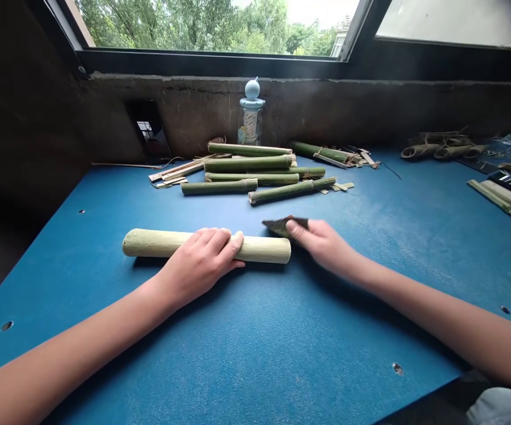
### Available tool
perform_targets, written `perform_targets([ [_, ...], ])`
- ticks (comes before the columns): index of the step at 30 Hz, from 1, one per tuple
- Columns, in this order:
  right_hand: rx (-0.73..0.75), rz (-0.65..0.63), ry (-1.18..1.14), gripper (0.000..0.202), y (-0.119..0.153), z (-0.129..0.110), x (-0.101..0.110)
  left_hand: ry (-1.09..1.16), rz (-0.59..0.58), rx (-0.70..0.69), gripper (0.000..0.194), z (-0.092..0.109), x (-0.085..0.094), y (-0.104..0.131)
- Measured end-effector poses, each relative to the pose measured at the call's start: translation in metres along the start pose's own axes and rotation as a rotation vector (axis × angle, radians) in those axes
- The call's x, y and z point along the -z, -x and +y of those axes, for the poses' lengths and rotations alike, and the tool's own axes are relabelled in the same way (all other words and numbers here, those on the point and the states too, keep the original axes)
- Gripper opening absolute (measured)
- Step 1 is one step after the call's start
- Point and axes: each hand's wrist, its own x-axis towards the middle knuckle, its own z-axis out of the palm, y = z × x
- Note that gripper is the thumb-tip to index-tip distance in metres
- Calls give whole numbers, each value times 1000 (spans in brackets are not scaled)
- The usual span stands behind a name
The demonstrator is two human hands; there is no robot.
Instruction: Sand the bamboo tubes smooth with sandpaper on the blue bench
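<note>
A thick, pale peeled bamboo tube (pixel 264 249) lies crosswise on the blue table (pixel 255 330). My left hand (pixel 206 257) is wrapped over its middle from above, thumb and fingers pressed around it. Just beyond the tube's right end, my right hand (pixel 321 242) pinches a dark, thin folded sheet (pixel 284 226), whose pointed corner sticks out to the left. The sheet's underside is partly hidden by the fingers, and the right hand is slightly blurred.
Several green bamboo sticks (pixel 246 163) and split strips lie behind the tube. A clear bottle with a blue lid (pixel 252 103) stands near the wall, and a black phone (pixel 147 128) leans at the left. More bamboo pieces (pixel 439 149) lie far right.
</note>
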Motion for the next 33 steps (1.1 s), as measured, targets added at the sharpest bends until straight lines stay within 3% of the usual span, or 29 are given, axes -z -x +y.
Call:
perform_targets([
  [2,49,-63,18,41,10,-7,-13,0,0,2,44,-2,-2,-1],
  [5,87,-39,60,39,22,-12,-24,16,-37,6,47,-4,-3,-4],
  [12,290,-10,210,34,33,-15,-19,80,-254,131,58,-8,-5,-18],
  [16,159,147,89,30,19,-10,0,80,-223,132,53,-6,-2,-17],
  [19,27,250,1,33,3,-3,12,57,-173,78,46,8,14,-10],
  [22,34,90,17,37,1,-2,10,-31,-193,18,34,27,34,-3],
  [25,94,-122,97,44,10,-5,-3,-160,-189,-27,30,35,42,-1],
  [30,272,-352,58,40,20,-5,-16,-142,-196,-61,49,22,29,-9],
  [33,335,-351,76,40,21,-3,-16,-144,-189,-34,55,16,22,-15],
])
